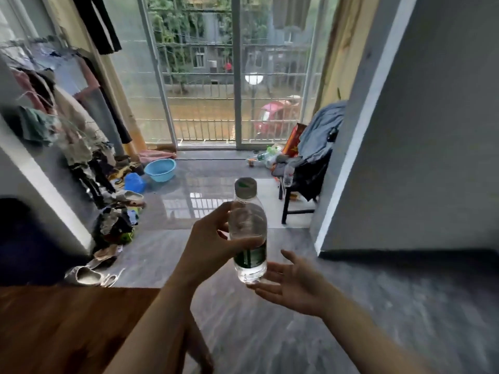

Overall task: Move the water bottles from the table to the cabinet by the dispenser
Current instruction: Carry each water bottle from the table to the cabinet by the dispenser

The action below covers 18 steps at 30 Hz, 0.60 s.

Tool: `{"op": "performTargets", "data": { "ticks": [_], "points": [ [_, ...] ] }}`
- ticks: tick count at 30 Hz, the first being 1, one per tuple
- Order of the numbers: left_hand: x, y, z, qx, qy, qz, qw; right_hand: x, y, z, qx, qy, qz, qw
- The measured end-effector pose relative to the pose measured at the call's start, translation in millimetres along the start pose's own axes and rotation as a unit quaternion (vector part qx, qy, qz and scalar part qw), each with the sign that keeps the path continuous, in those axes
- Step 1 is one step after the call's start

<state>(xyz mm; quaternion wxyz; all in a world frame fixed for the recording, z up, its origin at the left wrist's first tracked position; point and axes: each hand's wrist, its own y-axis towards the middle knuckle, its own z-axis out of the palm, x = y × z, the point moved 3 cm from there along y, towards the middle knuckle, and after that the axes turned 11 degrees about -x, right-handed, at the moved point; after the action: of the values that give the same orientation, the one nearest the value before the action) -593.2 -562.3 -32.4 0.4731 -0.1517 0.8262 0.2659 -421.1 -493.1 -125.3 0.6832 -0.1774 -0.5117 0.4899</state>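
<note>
1. The left hand [208,247] is wrapped around a clear plastic water bottle [249,236], thumb across the front just above the green label, fingers curled behind its shoulder.
2. The bottle stands nearly upright in mid-air over the grey floor [297,333], its pale cap [245,188] on top, water filling most of it.
3. The right hand [291,284] lies spread, palm up, just beside and below the bottle's base; its fingertips [256,286] reach under the bottom, and I cannot tell whether they touch.
4. A wooden table [67,327] fills the lower left corner, beside the left forearm.
5. Farther off, a dark chair [305,190] draped with clothes stands near the balcony door [235,76].
6. A blue basin [160,170] sits on the floor to the left, next to heaped clothes.
</note>
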Motion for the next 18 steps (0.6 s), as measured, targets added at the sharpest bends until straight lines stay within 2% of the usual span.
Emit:
{"op": "performTargets", "data": {
  "ticks": [10, 15, 18],
  "points": [
    [-122, -87, 188, 0.171, -0.057, 0.107, 0.978, -25, -141, -210, -0.132, 0.106, -0.091, 0.981],
    [-188, -150, 281, 0.290, -0.093, 0.148, 0.941, -65, -224, -306, -0.204, 0.186, -0.136, 0.951],
    [-229, -191, 334, 0.369, -0.116, 0.175, 0.905, -95, -272, -356, -0.258, 0.244, -0.181, 0.917]
  ]
}}
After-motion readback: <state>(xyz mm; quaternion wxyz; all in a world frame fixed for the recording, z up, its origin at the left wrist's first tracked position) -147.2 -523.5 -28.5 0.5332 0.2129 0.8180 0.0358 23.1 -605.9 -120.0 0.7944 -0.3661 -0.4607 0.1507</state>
